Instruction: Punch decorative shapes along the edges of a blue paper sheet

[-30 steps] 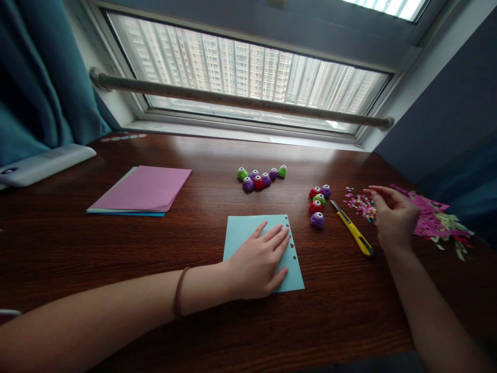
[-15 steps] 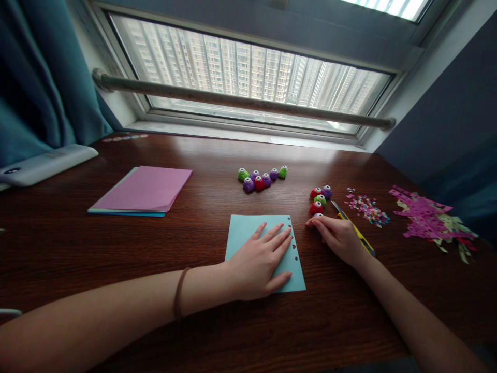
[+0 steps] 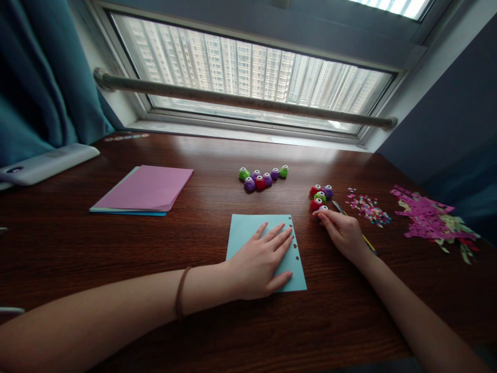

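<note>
My left hand [image 3: 258,261] lies flat with fingers spread on a light blue sheet of paper [image 3: 243,230]. Small shaped holes run down the sheet's right edge. To the right, my right hand [image 3: 344,233] has its thumb and fingers pinched on a purple craft punch [image 3: 323,209], which is mostly hidden by the fingertips. That punch sits at the near end of a small cluster with a red punch [image 3: 317,204], a green punch [image 3: 320,196] and others. Partly under my right hand lies a yellow utility knife [image 3: 369,244], its blade end pointing away.
More craft punches [image 3: 260,182] stand beyond the sheet. A stack of coloured paper [image 3: 147,187] lies at left, near a white device [image 3: 50,163]. Confetti pieces [image 3: 370,210] and punched paper strips [image 3: 427,215] are at right. A window with a rail [image 3: 248,103] is behind.
My right hand has shifted slightly away and to the right, bringing the purple craft punch closer to the red one. My left hand stays flat on the sheet.
</note>
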A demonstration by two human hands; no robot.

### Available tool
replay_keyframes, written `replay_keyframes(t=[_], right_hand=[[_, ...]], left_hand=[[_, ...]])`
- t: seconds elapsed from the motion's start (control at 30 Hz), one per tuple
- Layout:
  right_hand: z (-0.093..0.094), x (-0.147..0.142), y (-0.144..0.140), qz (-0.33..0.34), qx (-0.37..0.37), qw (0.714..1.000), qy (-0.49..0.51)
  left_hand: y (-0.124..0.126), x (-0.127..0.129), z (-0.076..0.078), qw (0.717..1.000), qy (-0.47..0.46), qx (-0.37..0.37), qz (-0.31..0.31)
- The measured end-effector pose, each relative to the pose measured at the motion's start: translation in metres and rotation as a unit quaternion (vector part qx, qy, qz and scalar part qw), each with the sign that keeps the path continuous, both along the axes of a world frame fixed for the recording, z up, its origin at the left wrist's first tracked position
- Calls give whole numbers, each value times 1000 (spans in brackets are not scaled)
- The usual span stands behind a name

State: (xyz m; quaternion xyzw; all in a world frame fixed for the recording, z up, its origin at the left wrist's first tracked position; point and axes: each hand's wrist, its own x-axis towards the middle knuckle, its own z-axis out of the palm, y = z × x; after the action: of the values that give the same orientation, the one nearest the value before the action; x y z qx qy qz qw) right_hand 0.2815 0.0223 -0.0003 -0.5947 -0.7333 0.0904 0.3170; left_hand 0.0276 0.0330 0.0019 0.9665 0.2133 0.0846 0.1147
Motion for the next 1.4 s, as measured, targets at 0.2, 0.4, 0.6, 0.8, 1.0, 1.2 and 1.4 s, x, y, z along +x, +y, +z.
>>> replay_keyframes(t=[0.2,0.4,0.6,0.8,1.0,1.2,1.4], right_hand=[[-4,2,2,-4,11,1000,12],[-4,1,2,-2,15,1000,14],[-1,-2,0,4,28,999,16],[0,-3,-2,15,37,999,15],[1,-15,-1,40,61,997,-37],[9,-61,30,53,29,994,-96],[9,-117,91,-39,6,990,-133]], left_hand=[[0,0,-1,1000,1,5,-1],[-2,0,-2,998,-2,58,-3],[-7,1,-7,981,-72,175,-47],[-9,1,-8,974,-106,188,-71],[-9,2,-7,977,-85,184,-61],[-9,2,-5,978,-73,185,-64],[-9,1,-6,978,-70,183,-65]])
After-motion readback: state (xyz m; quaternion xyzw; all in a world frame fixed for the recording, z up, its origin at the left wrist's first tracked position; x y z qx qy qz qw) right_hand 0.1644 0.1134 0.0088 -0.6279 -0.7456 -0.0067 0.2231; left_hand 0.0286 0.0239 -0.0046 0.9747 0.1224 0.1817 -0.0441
